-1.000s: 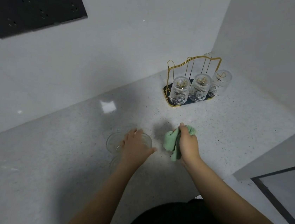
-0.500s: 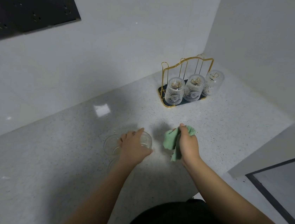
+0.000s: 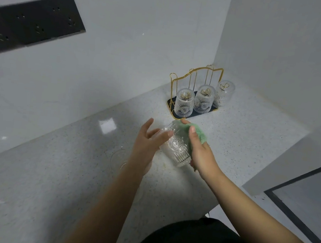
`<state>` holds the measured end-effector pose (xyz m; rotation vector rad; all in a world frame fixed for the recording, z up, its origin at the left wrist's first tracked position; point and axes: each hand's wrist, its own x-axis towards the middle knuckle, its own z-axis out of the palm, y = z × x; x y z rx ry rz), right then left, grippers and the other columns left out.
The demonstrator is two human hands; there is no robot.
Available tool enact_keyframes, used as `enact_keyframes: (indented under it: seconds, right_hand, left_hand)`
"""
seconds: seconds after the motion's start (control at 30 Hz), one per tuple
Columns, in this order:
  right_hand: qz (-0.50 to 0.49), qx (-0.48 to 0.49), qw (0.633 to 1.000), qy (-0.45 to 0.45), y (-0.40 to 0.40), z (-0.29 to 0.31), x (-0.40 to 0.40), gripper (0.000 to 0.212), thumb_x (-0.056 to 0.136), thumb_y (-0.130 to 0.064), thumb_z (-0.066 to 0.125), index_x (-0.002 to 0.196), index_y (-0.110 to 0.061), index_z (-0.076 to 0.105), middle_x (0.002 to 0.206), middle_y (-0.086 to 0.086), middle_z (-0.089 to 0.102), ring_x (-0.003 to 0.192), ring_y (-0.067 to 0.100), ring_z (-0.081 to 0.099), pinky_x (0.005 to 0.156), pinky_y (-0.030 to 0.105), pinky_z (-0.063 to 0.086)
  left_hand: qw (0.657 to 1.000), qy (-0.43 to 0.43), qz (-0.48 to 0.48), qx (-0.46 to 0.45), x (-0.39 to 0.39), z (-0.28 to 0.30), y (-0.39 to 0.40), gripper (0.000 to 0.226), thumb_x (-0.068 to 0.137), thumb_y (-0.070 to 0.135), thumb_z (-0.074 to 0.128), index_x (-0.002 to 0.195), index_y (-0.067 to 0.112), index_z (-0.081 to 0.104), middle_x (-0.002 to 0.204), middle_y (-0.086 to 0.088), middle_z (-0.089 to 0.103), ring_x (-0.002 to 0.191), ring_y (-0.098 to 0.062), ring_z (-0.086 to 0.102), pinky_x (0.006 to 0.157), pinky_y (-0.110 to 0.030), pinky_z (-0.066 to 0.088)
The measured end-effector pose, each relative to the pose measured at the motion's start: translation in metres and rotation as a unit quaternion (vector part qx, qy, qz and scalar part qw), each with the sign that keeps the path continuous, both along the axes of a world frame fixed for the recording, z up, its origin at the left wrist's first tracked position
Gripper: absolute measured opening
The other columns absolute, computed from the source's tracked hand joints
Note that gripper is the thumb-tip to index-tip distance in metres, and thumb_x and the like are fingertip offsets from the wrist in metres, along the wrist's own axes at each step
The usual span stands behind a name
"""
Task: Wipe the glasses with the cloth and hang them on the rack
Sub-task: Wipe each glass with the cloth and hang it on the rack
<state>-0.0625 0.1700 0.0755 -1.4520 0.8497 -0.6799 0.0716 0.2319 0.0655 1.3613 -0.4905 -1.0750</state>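
Note:
I hold a clear ribbed glass (image 3: 175,148) tilted above the counter, between both hands. My left hand (image 3: 146,142) cups its left side with the fingers spread. My right hand (image 3: 200,151) presses a green cloth (image 3: 199,134) against the glass's right side and top. Two more glasses (image 3: 118,157) stand on the counter under my left wrist, partly hidden by the arm. At the back, a gold wire rack (image 3: 196,74) on a dark tray carries three glasses (image 3: 204,99) upside down.
The speckled white counter (image 3: 50,168) runs into a corner between two white walls. A black socket panel (image 3: 32,25) is on the left wall. The counter's front edge drops away at the right, beside a dark-framed panel (image 3: 307,198).
My left hand has lifted one glass off the counter and brought it to the right. My right hand has risen with the cloth and now presses it on the glass.

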Motion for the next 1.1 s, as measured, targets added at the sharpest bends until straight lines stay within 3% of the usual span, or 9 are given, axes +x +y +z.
enact_keyframes:
  seconds: [0.1, 0.23, 0.37, 0.43, 0.6, 0.73, 0.87, 1.0, 1.1]
  right_hand:
    - [-0.013, 0.003, 1.0, 0.0, -0.002, 0.009, 0.003, 0.048, 0.094, -0.052, 0.024, 0.138, -0.04, 0.039, 0.114, -0.01, 0.056, 0.073, -0.008, 0.044, 0.054, -0.001, 0.038]
    - [-0.01, -0.019, 1.0, -0.009, 0.002, 0.01, 0.004, 0.048, 0.097, -0.05, 0.022, 0.144, -0.042, 0.022, 0.097, -0.02, 0.046, 0.068, -0.01, 0.033, 0.048, -0.002, 0.033]
    - [0.021, -0.082, 0.996, -0.029, 0.01, 0.01, 0.002, 0.049, 0.091, -0.061, 0.018, 0.138, -0.054, 0.007, 0.152, -0.012, 0.025, 0.104, -0.007, 0.044, 0.082, 0.005, 0.042]
    - [0.032, -0.138, 0.989, -0.042, 0.02, 0.009, -0.001, 0.054, 0.089, -0.066, 0.02, 0.138, -0.051, 0.004, 0.156, -0.02, 0.001, 0.141, 0.0, 0.015, 0.115, 0.019, 0.018]
    - [0.021, -0.203, 0.978, -0.04, 0.026, 0.003, -0.004, 0.058, 0.093, -0.058, 0.021, 0.145, -0.034, 0.009, 0.152, -0.022, 0.014, 0.142, 0.001, 0.014, 0.111, 0.009, 0.013]
    - [-0.029, -0.029, 0.999, -0.008, 0.008, 0.017, -0.005, 0.046, 0.098, -0.05, 0.02, 0.14, -0.039, 0.033, 0.089, -0.015, 0.058, 0.061, -0.013, 0.055, 0.052, 0.001, 0.041]
    - [-0.036, -0.144, 0.989, -0.018, 0.03, 0.012, -0.003, 0.06, 0.092, -0.06, 0.023, 0.146, -0.036, 0.01, 0.156, -0.008, 0.018, 0.136, 0.002, 0.028, 0.105, 0.013, 0.031]
    - [-0.027, -0.181, 0.983, -0.025, 0.029, 0.01, -0.002, 0.063, 0.094, -0.056, 0.02, 0.148, -0.025, 0.01, 0.155, -0.013, 0.015, 0.14, -0.005, 0.016, 0.111, 0.008, 0.016]
    - [-0.065, -0.01, 0.998, 0.011, 0.011, 0.023, -0.003, 0.051, 0.096, -0.055, 0.02, 0.115, -0.025, 0.057, 0.08, -0.02, 0.066, 0.07, -0.007, 0.059, 0.053, 0.003, 0.045]
  left_hand:
    - [0.997, 0.064, 0.023, -0.038, -0.023, 0.001, -0.003, 0.073, 0.07, 0.041, 0.081, 0.123, -0.004, 0.06, 0.12, -0.02, 0.067, 0.107, -0.027, 0.067, 0.095, -0.042, 0.05]
    - [0.998, 0.053, 0.042, -0.001, -0.038, 0.005, -0.008, 0.118, 0.056, 0.074, 0.077, 0.145, 0.007, 0.04, 0.141, -0.012, 0.056, 0.127, -0.025, 0.056, 0.108, -0.049, 0.043]
    - [1.0, 0.003, -0.001, 0.002, -0.039, 0.009, -0.007, 0.11, 0.063, 0.073, 0.071, 0.15, 0.018, 0.031, 0.143, -0.006, 0.053, 0.123, -0.016, 0.059, 0.096, -0.037, 0.053]
    - [1.0, 0.006, 0.001, -0.007, -0.034, 0.008, -0.009, 0.101, 0.066, 0.073, 0.068, 0.146, 0.019, 0.038, 0.141, -0.005, 0.056, 0.121, -0.019, 0.061, 0.092, -0.04, 0.055]
    - [1.0, 0.009, 0.03, -0.002, -0.039, 0.021, -0.008, 0.107, 0.062, 0.082, 0.065, 0.148, 0.023, 0.036, 0.148, -0.004, 0.048, 0.13, -0.025, 0.053, 0.105, -0.053, 0.044]
    - [0.999, 0.012, 0.007, -0.032, -0.05, 0.028, -0.009, 0.075, 0.073, 0.065, 0.064, 0.128, 0.014, 0.057, 0.118, -0.012, 0.07, 0.101, -0.029, 0.071, 0.082, -0.053, 0.058]
    - [0.999, 0.006, -0.004, -0.042, -0.044, 0.029, -0.011, 0.05, 0.089, 0.058, 0.054, 0.12, 0.021, 0.067, 0.117, -0.004, 0.072, 0.109, -0.02, 0.068, 0.099, -0.049, 0.051]
    - [0.999, -0.012, 0.011, -0.029, -0.044, 0.03, -0.009, 0.079, 0.074, 0.075, 0.057, 0.133, 0.023, 0.058, 0.133, 0.0, 0.063, 0.121, -0.013, 0.06, 0.104, -0.041, 0.045]
    - [0.999, 0.007, -0.005, -0.052, -0.05, 0.033, -0.01, 0.054, 0.082, 0.057, 0.053, 0.117, 0.018, 0.067, 0.112, -0.008, 0.073, 0.101, -0.022, 0.071, 0.081, -0.036, 0.057]
